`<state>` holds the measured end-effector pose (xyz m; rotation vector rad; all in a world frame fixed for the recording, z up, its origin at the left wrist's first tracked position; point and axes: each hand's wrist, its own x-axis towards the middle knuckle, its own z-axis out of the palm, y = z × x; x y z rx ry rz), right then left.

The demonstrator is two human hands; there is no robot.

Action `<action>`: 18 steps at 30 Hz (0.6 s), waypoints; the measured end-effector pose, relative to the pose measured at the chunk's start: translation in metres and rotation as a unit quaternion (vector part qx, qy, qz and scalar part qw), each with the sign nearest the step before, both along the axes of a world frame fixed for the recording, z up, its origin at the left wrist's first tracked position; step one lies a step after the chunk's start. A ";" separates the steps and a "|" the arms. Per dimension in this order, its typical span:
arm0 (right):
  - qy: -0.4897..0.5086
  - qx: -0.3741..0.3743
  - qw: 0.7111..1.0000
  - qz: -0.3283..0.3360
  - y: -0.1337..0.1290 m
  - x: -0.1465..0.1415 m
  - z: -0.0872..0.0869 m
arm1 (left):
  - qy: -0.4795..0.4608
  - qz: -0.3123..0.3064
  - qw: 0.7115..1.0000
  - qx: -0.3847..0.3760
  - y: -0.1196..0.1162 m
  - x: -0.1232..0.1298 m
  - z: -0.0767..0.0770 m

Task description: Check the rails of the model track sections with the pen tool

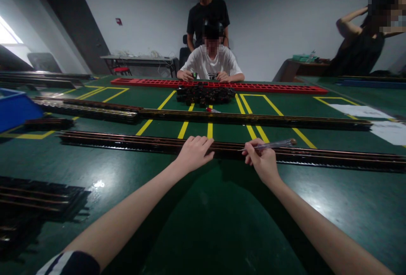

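Across the table in front of me lies a long black rail [152, 140] with copper-coloured strips along its length. My left hand [196, 152] rests over the rail near its middle, fingers curled across it and thumb apart on the near side. To the right, my right hand [263, 160] is closed around a thin screwdriver [274, 144] with a clear handle. The handle end points right, and its fine metal tip reaches left to the rail. Exactly what the tip touches is too small to tell.
A second long rail [253, 119] runs parallel behind. Beyond it sit a pile of black parts [204, 94] and a red slotted frame [279, 87], with a seated person [212, 61] opposite. More rails [34, 199] lie front left, a blue bin [14, 108] left, papers [391, 131] right.
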<state>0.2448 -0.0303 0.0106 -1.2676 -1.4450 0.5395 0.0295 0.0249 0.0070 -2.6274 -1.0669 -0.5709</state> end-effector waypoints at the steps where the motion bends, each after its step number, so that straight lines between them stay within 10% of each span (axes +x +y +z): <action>1: -0.001 0.001 1.000 0.000 0.000 0.000 0.000 | 0.001 0.001 1.000 0.000 0.000 0.000 0.000; 18: 0.032 -0.039 0.996 0.071 0.005 -0.001 -0.002 | -0.039 0.042 0.998 -0.001 -0.004 -0.002 0.000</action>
